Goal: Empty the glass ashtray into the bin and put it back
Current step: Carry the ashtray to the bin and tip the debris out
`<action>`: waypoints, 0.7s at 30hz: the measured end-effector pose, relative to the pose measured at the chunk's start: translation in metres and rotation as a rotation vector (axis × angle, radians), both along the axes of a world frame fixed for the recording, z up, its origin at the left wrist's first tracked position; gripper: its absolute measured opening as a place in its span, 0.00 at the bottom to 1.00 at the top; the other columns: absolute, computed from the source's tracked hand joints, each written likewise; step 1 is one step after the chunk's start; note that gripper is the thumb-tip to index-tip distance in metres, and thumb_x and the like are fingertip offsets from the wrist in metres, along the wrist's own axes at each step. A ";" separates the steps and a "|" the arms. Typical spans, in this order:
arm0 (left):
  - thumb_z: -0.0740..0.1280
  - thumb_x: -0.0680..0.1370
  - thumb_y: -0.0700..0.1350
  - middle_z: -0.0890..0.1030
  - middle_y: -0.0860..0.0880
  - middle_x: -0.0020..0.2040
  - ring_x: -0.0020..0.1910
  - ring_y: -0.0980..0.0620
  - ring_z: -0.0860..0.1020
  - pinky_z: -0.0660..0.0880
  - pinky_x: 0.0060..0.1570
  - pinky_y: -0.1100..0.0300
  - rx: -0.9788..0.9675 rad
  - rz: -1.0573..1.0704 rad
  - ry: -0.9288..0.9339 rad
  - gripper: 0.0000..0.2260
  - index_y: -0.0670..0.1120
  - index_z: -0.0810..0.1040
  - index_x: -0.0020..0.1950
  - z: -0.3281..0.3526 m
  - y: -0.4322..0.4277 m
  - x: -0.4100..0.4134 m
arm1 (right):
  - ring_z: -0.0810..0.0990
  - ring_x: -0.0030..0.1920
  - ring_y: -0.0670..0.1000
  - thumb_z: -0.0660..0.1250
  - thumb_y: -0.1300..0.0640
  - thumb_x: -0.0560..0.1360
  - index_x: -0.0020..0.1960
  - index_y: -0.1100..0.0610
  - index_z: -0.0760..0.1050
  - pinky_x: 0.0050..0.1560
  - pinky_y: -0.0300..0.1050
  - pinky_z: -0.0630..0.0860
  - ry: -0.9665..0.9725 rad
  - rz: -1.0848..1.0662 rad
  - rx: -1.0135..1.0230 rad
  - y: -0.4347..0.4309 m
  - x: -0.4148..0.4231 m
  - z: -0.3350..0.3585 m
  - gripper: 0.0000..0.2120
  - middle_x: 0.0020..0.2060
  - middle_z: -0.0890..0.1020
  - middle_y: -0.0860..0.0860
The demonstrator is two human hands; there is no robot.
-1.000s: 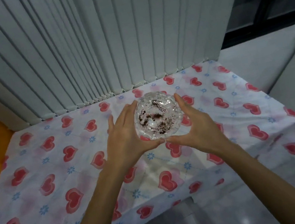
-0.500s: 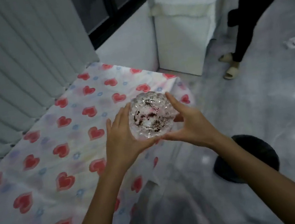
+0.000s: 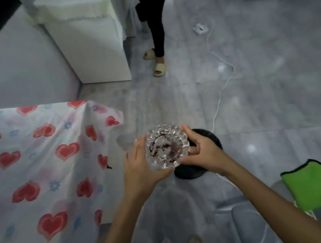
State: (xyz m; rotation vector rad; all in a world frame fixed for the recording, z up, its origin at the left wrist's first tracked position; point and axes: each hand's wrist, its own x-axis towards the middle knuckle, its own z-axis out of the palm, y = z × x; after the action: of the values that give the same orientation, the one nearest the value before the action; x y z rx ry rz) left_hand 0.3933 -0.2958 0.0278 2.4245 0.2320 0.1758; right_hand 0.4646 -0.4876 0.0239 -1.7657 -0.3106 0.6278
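I see the grey floor (image 3: 268,91) filling most of the view, open and bare to the right and ahead of me, with a white cord (image 3: 220,93) trailing across it from a small white plug block (image 3: 200,28). The table (image 3: 24,166), under its white cloth with red hearts, takes the whole left side; its corner and the cloth's hanging edge sit just left of my hands, so room to move lies to the right. A white cabinet (image 3: 96,53) stands at the back beside the wall, and a person's legs (image 3: 154,26) in dark trousers and pale sandals stand just right of it. A green cloth (image 3: 310,187) lies at the lower right. The black bin (image 3: 209,138) sits on the floor, partly hidden behind my right hand. My left hand (image 3: 140,167) cups the glass ashtray (image 3: 166,146) from the left and below, fingers curled round its rim; my right hand (image 3: 203,152) pinches the right side, thumb on the rim. The ashtray is level, dark ash specks lying in its bowl, at the bin's left edge. Compared with half a second ago, the view has swung right: the blinds are gone, the table has slid left, and the ashtray, then over the table's corner, now overlaps the bin.
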 end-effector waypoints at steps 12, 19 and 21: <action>0.74 0.61 0.64 0.62 0.51 0.75 0.74 0.52 0.59 0.48 0.75 0.47 0.003 -0.273 0.103 0.51 0.50 0.53 0.76 -0.205 -0.059 0.113 | 0.83 0.47 0.39 0.66 0.56 0.77 0.68 0.50 0.72 0.48 0.36 0.81 0.160 -0.599 -0.008 -0.052 0.065 -0.192 0.19 0.50 0.83 0.42; 0.76 0.61 0.61 0.65 0.49 0.74 0.73 0.48 0.62 0.54 0.72 0.44 0.055 -0.406 0.067 0.50 0.47 0.55 0.75 -0.352 -0.077 0.164 | 0.83 0.50 0.48 0.64 0.49 0.77 0.60 0.49 0.78 0.49 0.47 0.81 0.156 -0.882 -0.004 -0.060 0.097 -0.342 0.13 0.51 0.84 0.46; 0.75 0.61 0.62 0.64 0.50 0.75 0.74 0.50 0.59 0.54 0.72 0.44 0.058 -0.435 0.047 0.50 0.47 0.55 0.75 -0.393 -0.083 0.173 | 0.83 0.48 0.49 0.63 0.46 0.77 0.59 0.50 0.78 0.44 0.45 0.81 0.235 -0.926 0.042 -0.061 0.107 -0.383 0.15 0.48 0.85 0.48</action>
State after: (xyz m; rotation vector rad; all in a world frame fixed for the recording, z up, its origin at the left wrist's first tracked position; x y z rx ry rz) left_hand 0.5661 -0.3790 -0.3650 2.4724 -0.2845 -0.0712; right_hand 0.5718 -0.5489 -0.3593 -1.5535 0.6300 0.1405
